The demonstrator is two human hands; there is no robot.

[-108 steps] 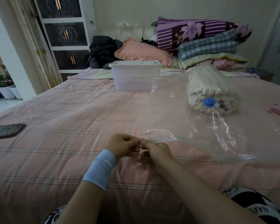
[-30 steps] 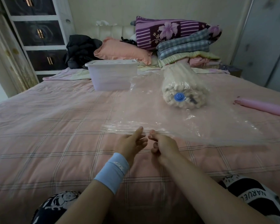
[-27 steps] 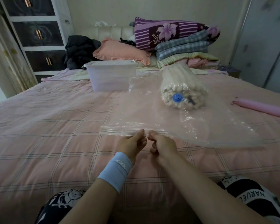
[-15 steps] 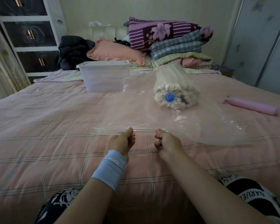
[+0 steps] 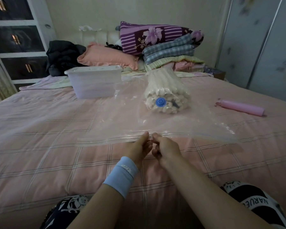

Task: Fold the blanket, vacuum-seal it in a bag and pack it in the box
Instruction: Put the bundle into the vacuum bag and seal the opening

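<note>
A clear vacuum bag (image 5: 122, 119) lies flat on the pink checked bed. Inside it, toward the far end, sits the rolled cream blanket (image 5: 165, 90), with the bag's blue valve (image 5: 161, 101) over the roll's near end. The bag's zip strip (image 5: 106, 140) runs along the near edge. My left hand (image 5: 141, 147), with a light blue wristband, and my right hand (image 5: 166, 147) pinch that strip side by side near its middle. A translucent plastic box (image 5: 93, 83) with its lid on stands at the back left.
A pink hand pump (image 5: 241, 107) lies on the bed at the right. Pillows, folded quilts (image 5: 163, 45) and a dark garment (image 5: 63, 55) are piled at the headboard. A dark drawer cabinet (image 5: 15, 40) stands left, wardrobe doors (image 5: 262, 43) right.
Over the last seconds my hands worked rightward from the strip's left end to its middle. Half a second ago they were a little apart; now they are close together again.
</note>
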